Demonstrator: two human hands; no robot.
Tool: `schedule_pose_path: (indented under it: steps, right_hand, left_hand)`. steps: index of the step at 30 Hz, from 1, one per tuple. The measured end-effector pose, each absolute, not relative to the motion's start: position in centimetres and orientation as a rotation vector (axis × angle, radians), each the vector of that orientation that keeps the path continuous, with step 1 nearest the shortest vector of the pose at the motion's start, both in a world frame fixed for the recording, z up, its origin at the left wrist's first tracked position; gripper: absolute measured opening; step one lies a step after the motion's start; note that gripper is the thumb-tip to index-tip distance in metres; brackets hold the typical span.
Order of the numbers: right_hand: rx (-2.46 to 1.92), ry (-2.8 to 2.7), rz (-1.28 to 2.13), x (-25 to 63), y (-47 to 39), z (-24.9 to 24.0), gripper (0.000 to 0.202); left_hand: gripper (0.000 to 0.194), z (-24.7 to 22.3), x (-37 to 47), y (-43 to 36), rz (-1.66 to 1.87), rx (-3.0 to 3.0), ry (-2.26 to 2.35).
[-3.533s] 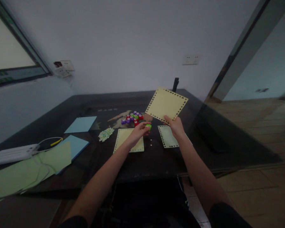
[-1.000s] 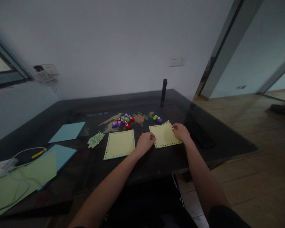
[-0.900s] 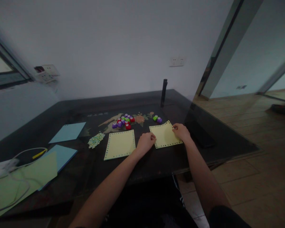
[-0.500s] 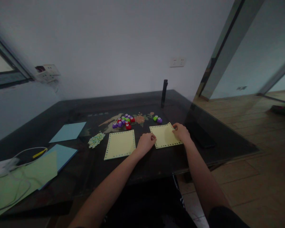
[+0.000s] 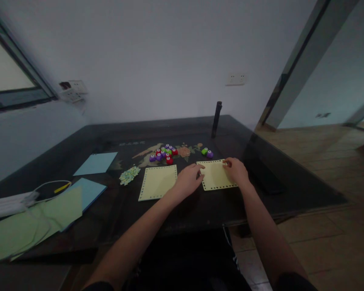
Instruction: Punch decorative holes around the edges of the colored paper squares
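A pale yellow sheet of paper (image 5: 215, 174) with dark dots along its edges lies in front of me. My left hand (image 5: 188, 180) is at its left edge, thumb and forefinger apart. My right hand (image 5: 237, 171) has its fingertips closed on the sheet's upper right edge, which they partly cover. To the left rests a second dotted yellow sheet (image 5: 158, 182), one corner hidden by my left hand. Beyond the sheets sits a cluster of small red, purple and green pieces with eye-like white spots (image 5: 164, 152). A green and a purple piece (image 5: 207, 152) stand apart from them.
A pile of small pale green scraps (image 5: 129, 175) lies left of the sheets. Farther left are blue paper (image 5: 96, 163), green paper (image 5: 33, 224), a white cable and a yellow pen-like item (image 5: 62, 187). A black upright stick (image 5: 216, 120) and a dark flat object (image 5: 265, 178) are on the right.
My left hand's fingers have spread from a closed curl at the sheet's left edge. The sheet's raised upper corner now lies flatter, and the whole view has shifted slightly.
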State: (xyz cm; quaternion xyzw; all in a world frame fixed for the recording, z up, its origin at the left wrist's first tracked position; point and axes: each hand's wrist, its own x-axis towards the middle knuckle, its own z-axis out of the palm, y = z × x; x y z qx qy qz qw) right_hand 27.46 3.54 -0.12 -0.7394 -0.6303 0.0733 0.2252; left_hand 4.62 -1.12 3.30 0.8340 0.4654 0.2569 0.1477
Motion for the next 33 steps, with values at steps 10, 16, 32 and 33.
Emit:
schedule_pose_path:
  steps: [10,16,32,33]
  right_hand:
    - [-1.497,-1.864,0.27,19.8,1.7,4.2,0.015]
    - [-1.442,-2.324,0.309,11.1,3.2,4.7,0.02]
    - [-1.464,-2.486,0.125,8.7,5.2,-0.4,0.032]
    - [-1.469,-2.482,0.116,8.7,5.2,-0.4,0.032]
  left_hand:
    - [0.021,2.1,-9.7,2.6,0.889,2.388,1.674]
    - [0.023,0.8,-12.4,2.9,0.816,2.387,1.682]
    - [0.049,-1.6,-12.4,3.5,0.564,2.422,1.745]
    - [0.049,-1.7,-12.4,3.5,0.569,2.427,1.742]
